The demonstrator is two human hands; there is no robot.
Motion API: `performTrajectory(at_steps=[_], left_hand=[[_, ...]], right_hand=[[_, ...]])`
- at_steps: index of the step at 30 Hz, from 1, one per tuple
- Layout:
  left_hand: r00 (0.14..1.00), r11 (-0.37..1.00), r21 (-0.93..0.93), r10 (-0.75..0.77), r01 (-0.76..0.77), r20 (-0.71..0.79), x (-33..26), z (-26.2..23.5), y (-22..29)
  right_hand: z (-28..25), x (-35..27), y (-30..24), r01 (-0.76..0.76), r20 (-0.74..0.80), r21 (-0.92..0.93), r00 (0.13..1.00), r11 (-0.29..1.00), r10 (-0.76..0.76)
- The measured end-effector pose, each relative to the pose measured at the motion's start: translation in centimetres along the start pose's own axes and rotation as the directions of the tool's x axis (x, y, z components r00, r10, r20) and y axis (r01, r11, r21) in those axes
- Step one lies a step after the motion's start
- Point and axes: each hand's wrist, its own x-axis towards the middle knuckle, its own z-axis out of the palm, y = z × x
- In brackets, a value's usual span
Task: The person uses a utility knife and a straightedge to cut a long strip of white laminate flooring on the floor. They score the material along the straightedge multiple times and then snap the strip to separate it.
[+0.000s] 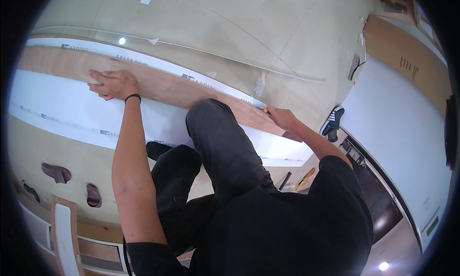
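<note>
Evidently, in the head view, a long, flat, reddish-brown wooden board (165, 90) runs from 10 o'clock past the centre toward 3 o'clock. A narrow white strip with grey print (163, 70) shows along its far edge, and a wider white printed sheet (62, 96) along its near edge. At 10 o'clock the left hand (115, 84), a black band (132, 98) on its wrist, lies over the board with fingers close together; whether they pinch anything, I cannot tell. Between 2 and 3 o'clock the right hand (282, 117) is curled round a small yellow-ended tool (266, 111), mostly hidden, at the strip's end. A dark-trousered knee (211, 110) is over the board near the centre. A black sandal with white stripes (333, 120) sits at 3 o'clock, two maroon slippers (93, 195) between 8 and 9, and a brown cardboard sheet (407, 65) at 2.
</note>
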Motion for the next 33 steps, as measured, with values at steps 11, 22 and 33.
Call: performTrajectory(at_steps=[11, 22, 33], left_hand=[[1.0, 0.999, -0.034, -0.02, 0.019, -0.013, 0.0, 0.2, -0.3], [0.998, 0.995, 0.096, -0.019, 0.024, -0.056, 0.3, 0.5, -0.3], [0.998, 0.998, 0.024, -0.052, 0.051, 0.023, 0.2, -0.2, 0.1]], right_hand=[[1.7, -4.0, 2.8, -0.129, -0.056, -0.016, 0.99, 0.992, 0.128], [-17.0, 9.6, -27.1, 0.564, -0.615, 0.316, 0.734, 0.763, -0.288], [-25.8, 16.8, -39.0, 0.573, -0.601, 0.082, 0.681, 0.816, -0.418]])
